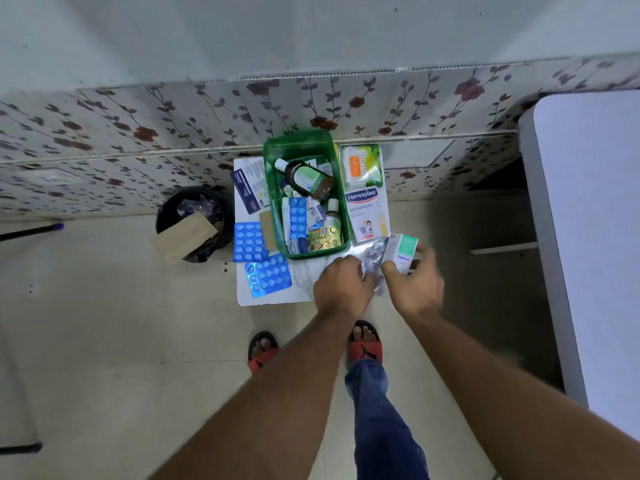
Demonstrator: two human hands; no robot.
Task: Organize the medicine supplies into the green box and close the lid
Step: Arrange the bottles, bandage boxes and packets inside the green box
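The green box stands open on a small white table, its lid tilted back against the wall. Inside lie a brown bottle, a blue pill strip, a gold strip and small items. My left hand pinches a silver blister strip at the table's front right. My right hand holds a small white-and-green carton beside that strip. Two blue blister sheets lie left of the box. A Hansaplast pack and a cotton-bud pack lie right of it.
A leaflet and dark card sit behind the box's left side, with a brown paper piece next to it. A black bin with brown paper stands left of the table. A white surface runs along the right. My sandalled feet are below.
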